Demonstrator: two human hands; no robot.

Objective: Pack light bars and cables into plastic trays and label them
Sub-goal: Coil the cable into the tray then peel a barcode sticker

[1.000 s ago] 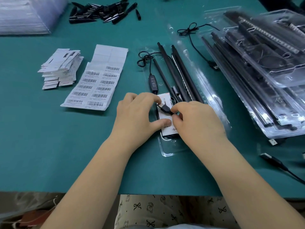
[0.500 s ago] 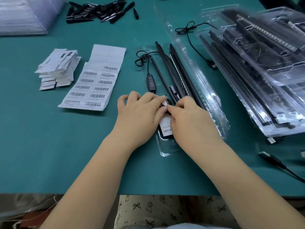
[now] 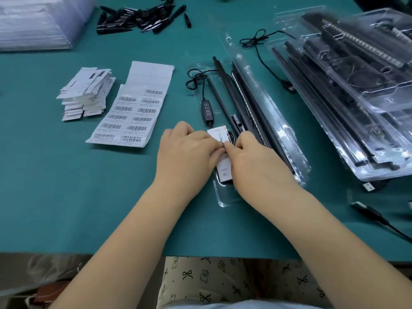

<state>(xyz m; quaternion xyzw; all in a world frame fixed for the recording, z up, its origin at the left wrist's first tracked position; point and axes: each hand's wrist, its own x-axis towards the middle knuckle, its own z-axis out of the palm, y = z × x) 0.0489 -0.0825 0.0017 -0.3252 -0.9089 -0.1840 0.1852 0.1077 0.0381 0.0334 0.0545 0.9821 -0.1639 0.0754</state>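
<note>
Green table (image 3: 66, 197): both hands (image 3: 187, 152) hide the tray's (image 3: 223, 197) white card (image 3: 224, 166).

The light over my bench is bright, even and soft, so my left hand (image 3: 187, 152) and right hand (image 3: 256, 161) cast only faint shadows on the teal felt-covered table (image 3: 55, 197). White glare streaks the stack of clear plastic trays (image 3: 356, 103) at my right, which looks smeared with blur. The wide lens bends the table's near edge, and the white wrapped bundle (image 3: 33, 21) at far left is soft.
</note>
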